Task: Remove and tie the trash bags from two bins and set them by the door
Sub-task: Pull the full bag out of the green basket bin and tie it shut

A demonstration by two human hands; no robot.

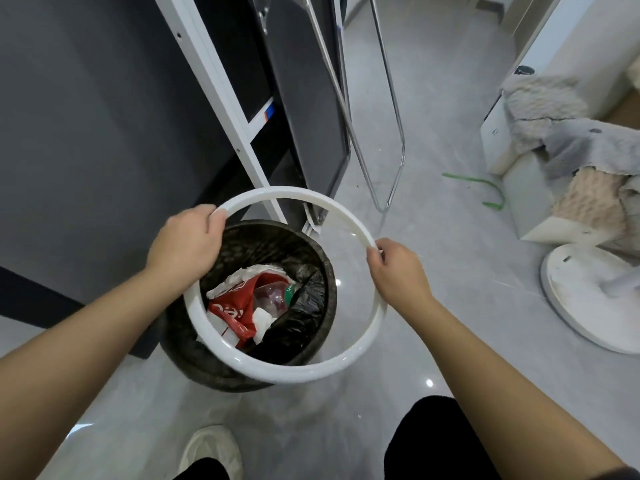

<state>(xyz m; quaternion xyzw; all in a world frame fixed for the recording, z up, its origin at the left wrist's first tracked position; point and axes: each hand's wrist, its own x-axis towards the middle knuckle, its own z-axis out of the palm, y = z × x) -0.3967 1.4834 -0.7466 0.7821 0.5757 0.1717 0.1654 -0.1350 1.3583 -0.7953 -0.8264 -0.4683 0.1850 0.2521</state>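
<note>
Both bare forearms reach forward from the lower corners. The left hand (pixel 187 244) closes its fingers at ten o'clock; the right hand (pixel 398 271) pinches at three o'clock, knuckles up, wrists nearly straight.

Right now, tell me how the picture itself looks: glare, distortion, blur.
Head view: wide-angle bending curves the white frame and chrome rack; ceiling lights leave small glare spots on the glossy floor; the white ring, held in the left hand and right hand, looks sharp; edges soften slightly.
</note>
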